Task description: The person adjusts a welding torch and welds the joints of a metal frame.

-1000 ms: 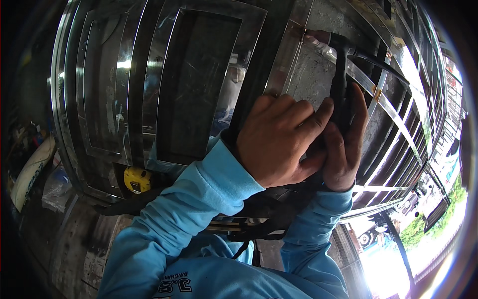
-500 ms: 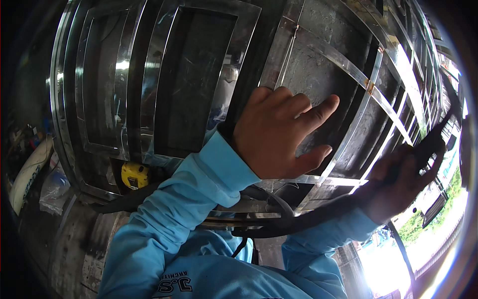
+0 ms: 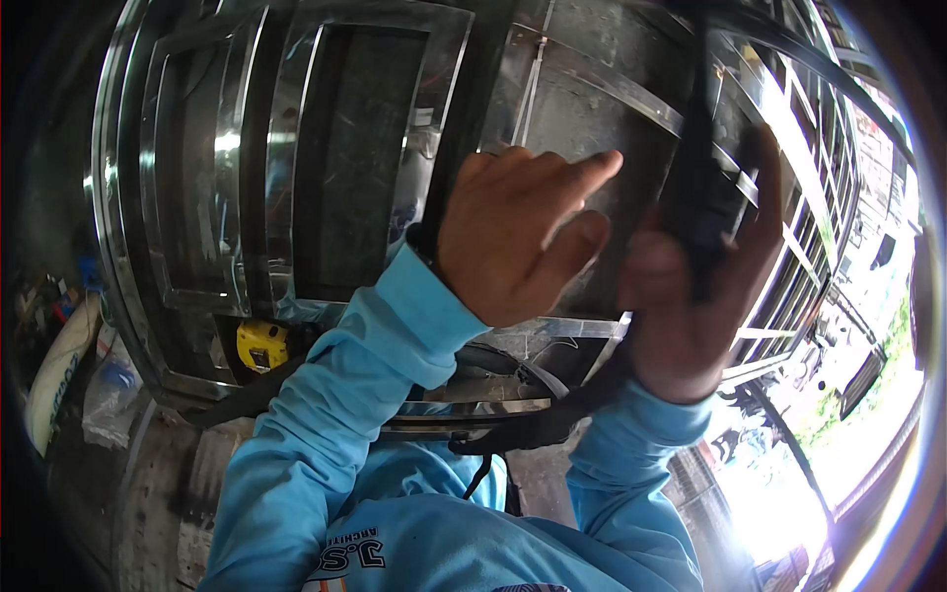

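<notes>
We look down from a head camera at two bare hands raised in front of a large polished steel frame (image 3: 296,168), a gate-like piece made of shiny flat bars and rectangular panels that mirror the surroundings. Both forearms wear light blue long sleeves (image 3: 326,414) and rise from the lower edge of the view. Our left hand (image 3: 518,232) sits near the middle, its back toward us, the fingers loosely spread and partly curled, the index finger stretched to the right; it rests against or just in front of a grey panel of the frame and closes on nothing that we can see. Our right hand (image 3: 695,296) is to its right, wrapped around a dark strap or handle (image 3: 705,187) that runs nearly upright through the fist and on toward the top of the view; the fingers are closed firmly round it, the thumb side toward us. What the dark thing is, we cannot tell exactly, as it is blurred. Below the hands, a black band (image 3: 533,429) crosses in front of the lower rail of the frame, near the chest. A yellow tape measure (image 3: 261,345) lies low on the left, just beside the left sleeve and behind the frame's bottom bars. Farther right, thin steel bars (image 3: 799,266) fan out toward bright daylight and greenery.
</notes>
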